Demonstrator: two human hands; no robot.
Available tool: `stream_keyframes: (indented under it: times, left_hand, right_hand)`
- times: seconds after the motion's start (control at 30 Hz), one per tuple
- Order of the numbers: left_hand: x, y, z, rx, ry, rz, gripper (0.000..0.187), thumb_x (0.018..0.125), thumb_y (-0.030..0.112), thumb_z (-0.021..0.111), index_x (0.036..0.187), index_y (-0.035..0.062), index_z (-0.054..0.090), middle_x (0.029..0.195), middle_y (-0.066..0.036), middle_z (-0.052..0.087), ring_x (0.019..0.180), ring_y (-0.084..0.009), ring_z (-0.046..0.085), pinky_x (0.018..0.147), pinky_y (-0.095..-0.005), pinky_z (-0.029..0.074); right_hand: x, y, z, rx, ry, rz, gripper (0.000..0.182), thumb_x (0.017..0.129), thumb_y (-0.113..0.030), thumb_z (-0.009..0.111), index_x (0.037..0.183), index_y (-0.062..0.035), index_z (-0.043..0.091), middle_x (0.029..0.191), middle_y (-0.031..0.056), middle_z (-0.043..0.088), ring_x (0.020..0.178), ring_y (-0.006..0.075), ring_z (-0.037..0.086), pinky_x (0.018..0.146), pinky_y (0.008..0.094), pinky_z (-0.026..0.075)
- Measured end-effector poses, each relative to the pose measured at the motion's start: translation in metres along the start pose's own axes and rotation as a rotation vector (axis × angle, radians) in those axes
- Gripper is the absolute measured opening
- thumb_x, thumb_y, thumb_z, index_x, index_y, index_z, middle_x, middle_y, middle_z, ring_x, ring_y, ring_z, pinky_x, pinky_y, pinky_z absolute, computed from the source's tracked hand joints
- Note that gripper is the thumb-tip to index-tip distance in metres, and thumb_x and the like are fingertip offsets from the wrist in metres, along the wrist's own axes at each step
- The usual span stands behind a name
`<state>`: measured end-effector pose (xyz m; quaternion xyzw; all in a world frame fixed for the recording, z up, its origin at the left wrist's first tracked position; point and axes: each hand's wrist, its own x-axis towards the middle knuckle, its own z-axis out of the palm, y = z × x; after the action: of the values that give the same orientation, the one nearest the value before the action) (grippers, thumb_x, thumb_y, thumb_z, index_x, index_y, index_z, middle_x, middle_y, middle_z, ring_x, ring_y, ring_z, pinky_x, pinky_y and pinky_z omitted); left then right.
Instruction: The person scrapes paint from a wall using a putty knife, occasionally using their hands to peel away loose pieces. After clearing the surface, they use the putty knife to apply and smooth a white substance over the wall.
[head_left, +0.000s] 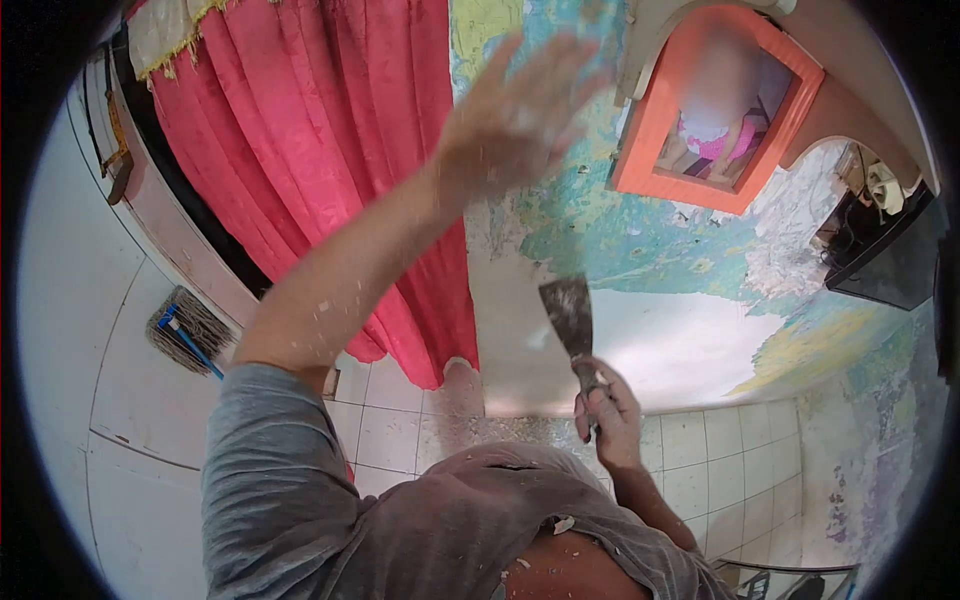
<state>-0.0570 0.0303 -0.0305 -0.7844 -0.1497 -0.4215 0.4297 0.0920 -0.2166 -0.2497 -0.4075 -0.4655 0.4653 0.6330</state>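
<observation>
My left hand [525,115] is raised high before the wall, its fingers spread and slightly blurred, holding nothing. Pale flakes cling to the forearm below it. Lower down, my right hand [610,410] grips the handle of a putty knife [568,315], whose broad, stained blade points upward. Behind the blade is a wall [640,255] with patchy turquoise and yellow paint, peeled to a smooth whitish area in its lower part.
A pink curtain [310,150] hangs to the left. On the upper right are an orange-framed picture [728,195] and a dark screen-like box [885,260]. A mop [185,330] is at far left. Debris [490,430] litters the tiled floor [730,450] along the wall.
</observation>
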Motion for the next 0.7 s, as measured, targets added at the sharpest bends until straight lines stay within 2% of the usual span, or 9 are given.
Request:
stream_keyframes:
  times: [0.13,0.27,0.33,0.37,0.43,0.5,0.57,0.63,0.7]
  left_hand:
    - [-0.104,0.044,0.004,-0.141,-0.299,0.075,0.049,0.093,0.028,0.060,0.138,0.0119,0.054,0.152,-0.015,0.042,0.143,-0.0303,0.037,0.115,-0.0514,0.029]
    - [-0.113,0.074,-0.021,-0.553,-0.174,-0.138,0.039,0.100,0.031,0.052,0.128,0.0064,0.060,0.135,-0.015,0.056,0.126,-0.0287,0.054,0.105,-0.0460,0.042]
    - [-0.076,0.082,-0.036,-1.681,-0.152,-1.160,0.046,0.101,0.039,0.047,0.125,0.0034,0.062,0.120,-0.020,0.064,0.109,-0.0346,0.062,0.094,-0.0460,0.046]
    - [-0.059,0.077,-0.040,-1.682,-0.153,-1.154,0.046,0.101,0.039,0.047,0.125,0.0034,0.062,0.120,-0.020,0.064,0.109,-0.0346,0.062,0.094,-0.0460,0.046]
    - [-0.030,0.060,-0.037,-1.547,-0.145,-1.215,0.049,0.103,0.045,0.044,0.115,0.0004,0.062,0.097,-0.006,0.063,0.085,-0.0142,0.059,0.079,-0.0321,0.048]
    - [-0.020,0.057,-0.025,-1.478,-0.147,-1.212,0.048,0.102,0.045,0.045,0.114,0.0008,0.062,0.097,-0.007,0.062,0.085,-0.0150,0.060,0.079,-0.0315,0.048]
    - [-0.012,0.047,-0.020,-1.408,-0.148,-1.210,0.047,0.102,0.045,0.046,0.113,0.0013,0.061,0.096,-0.008,0.062,0.085,-0.0157,0.060,0.078,-0.0309,0.048]
    - [-0.002,0.034,-0.015,-1.272,0.080,-0.884,0.047,0.101,0.043,0.047,0.111,-0.0006,0.061,0.099,-0.011,0.064,0.090,-0.0189,0.060,0.082,-0.0310,0.047]
    - [0.012,0.024,-0.018,-1.305,0.038,-0.929,0.049,0.101,0.043,0.047,0.115,-0.0026,0.060,0.104,-0.012,0.064,0.097,-0.0207,0.059,0.088,-0.0316,0.045]
  right_hand:
    - [0.034,-0.052,0.012,-0.020,-0.019,-0.180,0.053,0.103,-0.023,0.049,0.148,0.0005,0.035,0.093,0.0085,0.063,0.055,0.0075,0.049,0.045,0.0215,0.037]
    - [0.078,-0.110,0.064,0.044,-0.003,-0.284,0.059,0.104,-0.023,0.045,0.156,-0.0059,0.023,0.092,0.0078,0.060,0.050,0.0072,0.045,0.041,0.0212,0.035]
    - [0.102,-0.118,0.083,0.039,-0.051,-0.296,0.058,0.104,-0.022,0.043,0.156,-0.0073,0.023,0.091,0.0070,0.059,0.049,0.0071,0.044,0.040,0.0217,0.035]
    - [0.113,-0.119,0.094,0.054,-0.038,-0.278,0.057,0.103,-0.020,0.041,0.155,-0.0056,0.024,0.091,0.0068,0.061,0.048,0.0069,0.043,0.040,0.0213,0.033]
    - [0.121,-0.119,0.107,0.070,-0.027,-0.258,0.056,0.102,-0.018,0.038,0.155,-0.0039,0.025,0.092,0.0065,0.063,0.047,0.0067,0.041,0.039,0.0208,0.031]
    - [0.125,-0.120,0.114,0.086,-0.010,-0.354,0.055,0.101,-0.017,0.038,0.153,-0.0040,0.030,0.076,0.0007,0.055,0.046,0.0064,0.039,0.040,0.0208,0.030]
    - [0.128,-0.133,0.112,-0.002,-0.018,-0.373,0.054,0.101,-0.017,0.038,0.153,-0.0037,0.032,0.076,0.0002,0.054,0.046,0.0060,0.039,0.041,0.0207,0.030]
    - [0.137,-0.147,0.113,-0.092,-0.020,-0.388,0.053,0.101,-0.017,0.038,0.152,-0.0035,0.035,0.076,-0.0003,0.053,0.046,0.0055,0.038,0.041,0.0206,0.030]
    - [0.151,-0.155,0.115,-0.177,-0.007,-0.610,0.051,0.101,-0.018,0.039,0.150,-0.0028,0.037,0.078,-0.0008,0.053,0.046,0.0045,0.037,0.042,0.0209,0.029]
